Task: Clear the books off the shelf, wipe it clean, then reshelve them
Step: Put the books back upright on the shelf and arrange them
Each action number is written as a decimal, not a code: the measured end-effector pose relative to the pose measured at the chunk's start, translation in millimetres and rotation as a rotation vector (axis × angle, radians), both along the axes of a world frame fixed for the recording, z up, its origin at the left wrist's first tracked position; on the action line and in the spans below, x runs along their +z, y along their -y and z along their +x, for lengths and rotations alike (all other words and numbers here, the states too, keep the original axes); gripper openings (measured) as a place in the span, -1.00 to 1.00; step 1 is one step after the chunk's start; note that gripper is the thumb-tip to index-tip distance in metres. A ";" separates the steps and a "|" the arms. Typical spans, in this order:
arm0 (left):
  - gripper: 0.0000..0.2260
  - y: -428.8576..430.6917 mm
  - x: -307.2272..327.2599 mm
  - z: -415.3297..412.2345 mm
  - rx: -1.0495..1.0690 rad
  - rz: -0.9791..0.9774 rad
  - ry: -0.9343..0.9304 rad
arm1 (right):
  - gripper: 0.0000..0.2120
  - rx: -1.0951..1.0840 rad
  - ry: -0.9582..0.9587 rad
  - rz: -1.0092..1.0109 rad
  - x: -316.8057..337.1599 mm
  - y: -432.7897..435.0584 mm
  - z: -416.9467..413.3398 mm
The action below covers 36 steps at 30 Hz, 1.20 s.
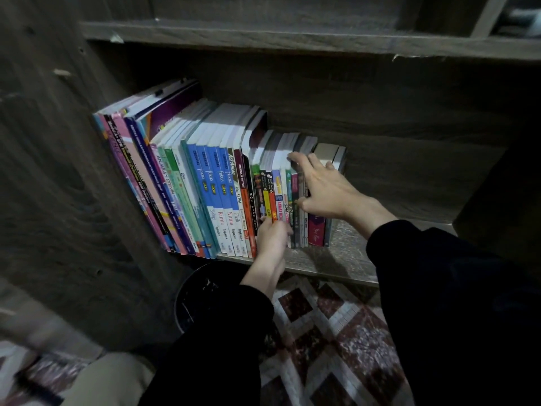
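A row of upright books (210, 183) fills the left part of a grey wooden shelf (345, 253): tall blue and teal textbooks at the left, shorter paperbacks (278, 194) at the right end. My right hand (319, 189) lies over the tops and spines of the short paperbacks, fingers spread and hooked over their upper edges. My left hand (272, 235) is at the bottom of the same paperbacks, fingers curled against the lower spines. Both arms wear black sleeves.
The shelf board to the right of the books is bare. A shelf board (292, 36) runs above. A black round bin (205, 294) stands below the shelf by my left forearm. A patterned rug (336, 341) covers the floor. The cabinet's side panel (58, 171) rises at left.
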<state>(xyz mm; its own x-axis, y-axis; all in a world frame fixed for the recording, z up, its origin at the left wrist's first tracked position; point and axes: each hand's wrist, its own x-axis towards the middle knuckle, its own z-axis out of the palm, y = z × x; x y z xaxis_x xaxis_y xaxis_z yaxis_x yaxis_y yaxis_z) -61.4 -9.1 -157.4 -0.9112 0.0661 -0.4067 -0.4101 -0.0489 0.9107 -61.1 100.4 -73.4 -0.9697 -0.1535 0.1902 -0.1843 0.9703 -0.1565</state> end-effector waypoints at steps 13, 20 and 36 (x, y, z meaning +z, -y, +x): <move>-0.31 20.0 57.5 -1.4 -0.223 -0.998 -0.783 | -0.25 0.011 0.014 0.040 -5.6 -2.7 -8.7; -0.36 18.6 55.8 3.5 -0.199 -1.056 -0.787 | -0.26 0.004 0.023 0.024 -4.7 -2.2 -7.5; -0.43 27.2 43.3 4.3 -0.165 -0.931 -0.807 | -0.28 0.000 0.018 0.062 -4.5 -3.6 3.2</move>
